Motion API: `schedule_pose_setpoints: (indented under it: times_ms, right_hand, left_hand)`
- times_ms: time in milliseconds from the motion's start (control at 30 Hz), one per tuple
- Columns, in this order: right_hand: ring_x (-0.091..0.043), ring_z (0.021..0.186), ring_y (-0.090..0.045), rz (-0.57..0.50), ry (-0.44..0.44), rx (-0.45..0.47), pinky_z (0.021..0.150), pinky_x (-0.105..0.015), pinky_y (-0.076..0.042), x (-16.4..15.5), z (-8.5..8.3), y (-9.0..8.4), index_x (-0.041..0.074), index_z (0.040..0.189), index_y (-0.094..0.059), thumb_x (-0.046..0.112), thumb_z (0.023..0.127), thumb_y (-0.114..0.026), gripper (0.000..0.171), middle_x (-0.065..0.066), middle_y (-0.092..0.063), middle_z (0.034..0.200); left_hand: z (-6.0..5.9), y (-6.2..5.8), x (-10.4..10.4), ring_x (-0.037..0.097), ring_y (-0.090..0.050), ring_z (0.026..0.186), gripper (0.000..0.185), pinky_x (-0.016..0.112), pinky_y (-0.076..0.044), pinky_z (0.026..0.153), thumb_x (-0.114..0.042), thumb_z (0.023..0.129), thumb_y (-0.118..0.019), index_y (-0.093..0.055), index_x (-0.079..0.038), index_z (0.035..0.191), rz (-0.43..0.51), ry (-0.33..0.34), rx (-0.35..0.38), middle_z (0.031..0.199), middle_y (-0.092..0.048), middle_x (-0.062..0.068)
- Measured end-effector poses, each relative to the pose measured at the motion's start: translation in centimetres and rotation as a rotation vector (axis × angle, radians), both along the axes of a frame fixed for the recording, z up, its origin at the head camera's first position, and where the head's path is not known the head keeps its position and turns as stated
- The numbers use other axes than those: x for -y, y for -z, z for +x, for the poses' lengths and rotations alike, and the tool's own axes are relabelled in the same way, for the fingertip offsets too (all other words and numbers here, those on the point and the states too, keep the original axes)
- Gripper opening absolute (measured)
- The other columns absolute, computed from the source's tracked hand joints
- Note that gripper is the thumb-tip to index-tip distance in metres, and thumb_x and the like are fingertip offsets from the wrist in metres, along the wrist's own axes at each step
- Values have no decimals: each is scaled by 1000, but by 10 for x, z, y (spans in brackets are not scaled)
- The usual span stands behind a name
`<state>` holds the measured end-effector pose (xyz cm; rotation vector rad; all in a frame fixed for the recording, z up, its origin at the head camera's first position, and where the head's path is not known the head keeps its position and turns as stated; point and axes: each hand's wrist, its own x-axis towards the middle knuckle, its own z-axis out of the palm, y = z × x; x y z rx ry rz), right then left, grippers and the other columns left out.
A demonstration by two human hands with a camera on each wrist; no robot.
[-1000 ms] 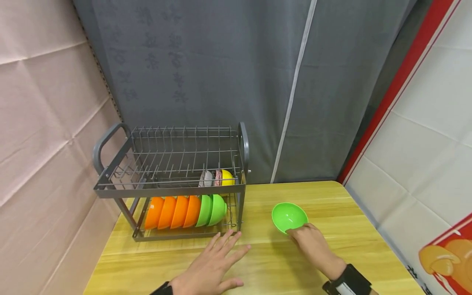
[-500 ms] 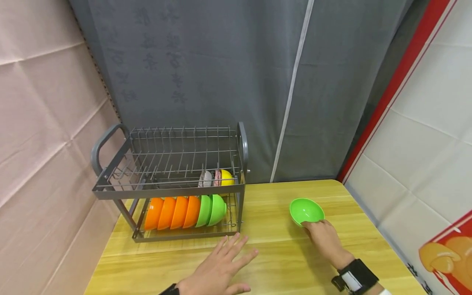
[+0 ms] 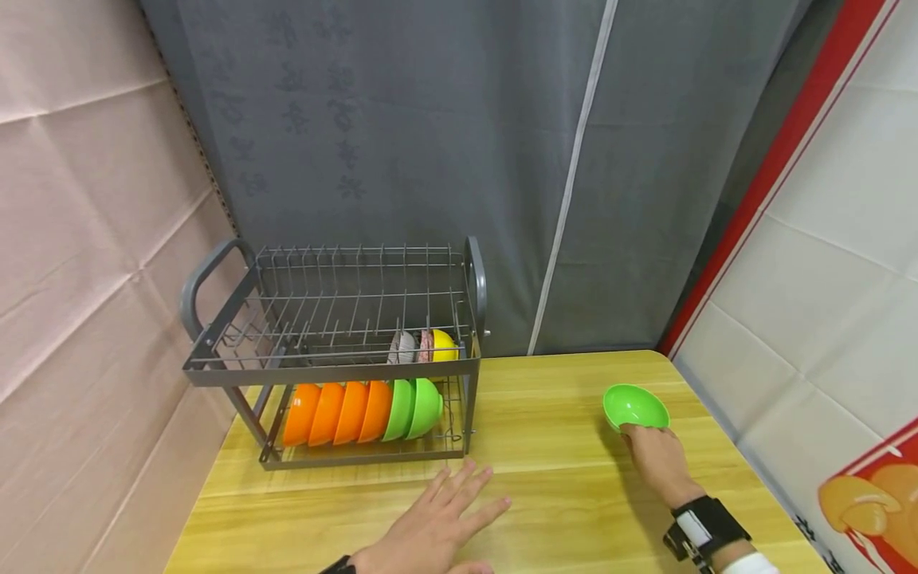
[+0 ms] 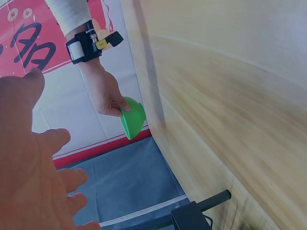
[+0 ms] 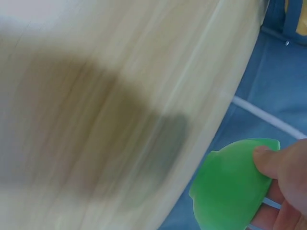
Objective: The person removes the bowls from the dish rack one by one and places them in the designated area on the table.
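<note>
A small green bowl [image 3: 635, 405] is held by its near rim in my right hand [image 3: 656, 458], over the right side of the table. In the right wrist view the thumb presses one side of the bowl [image 5: 230, 184] with fingers on the other, and a shadow falls on the table below. The left wrist view shows the bowl [image 4: 133, 118] just above the tabletop. My left hand [image 3: 437, 522], fingers straight and spread, holds nothing in front of the dish rack [image 3: 330, 372]. On its lower tier stand several orange bowls [image 3: 337, 413] and two green bowls [image 3: 423, 408] on edge.
The rack's upper tier holds a yellow bowl [image 3: 445, 346] and a greyish patterned dish [image 3: 402, 347] at its right end. A grey curtain [image 3: 402, 143] hangs behind the wooden table [image 3: 545, 486]. Pale cloth walls stand left and right.
My right hand has carried the green bowl to the right across the table. My left hand has drifted slightly right and toward me, still spread. The rack's bowls stay put.
</note>
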<state>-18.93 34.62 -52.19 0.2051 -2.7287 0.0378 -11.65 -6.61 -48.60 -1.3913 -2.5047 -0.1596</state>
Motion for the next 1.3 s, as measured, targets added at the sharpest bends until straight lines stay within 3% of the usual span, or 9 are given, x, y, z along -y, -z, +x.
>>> schedule_pose_setpoints:
  times_ms: [333,933,1300]
  right_hand:
    - [-34,57,-65,-21,76,109,51,-49,-48,-24,-6,12,11,78,-66,7,88,-70,11,-12,-69,64]
    - [-38,63,-67,-58,114,147,53,-53,-50,-49,-10,31,12,74,-63,3,87,-67,16,-14,-68,65]
    - [-42,67,-68,-137,129,234,52,-54,-49,-54,-13,29,9,79,-62,6,93,-63,14,-19,-69,70]
  left_hand:
    - [4,1,-3,31,-38,150,86,49,-47,112,-79,92,-39,-26,-30,161,-66,7,-108,165,-32,12]
    - [3,7,1,28,-41,149,88,46,-47,111,-81,91,-39,-26,-31,161,-97,9,-175,164,-34,11]
    - [2,10,3,27,-43,147,86,45,-48,110,-81,91,-38,-29,-31,160,-104,16,-203,163,-37,11]
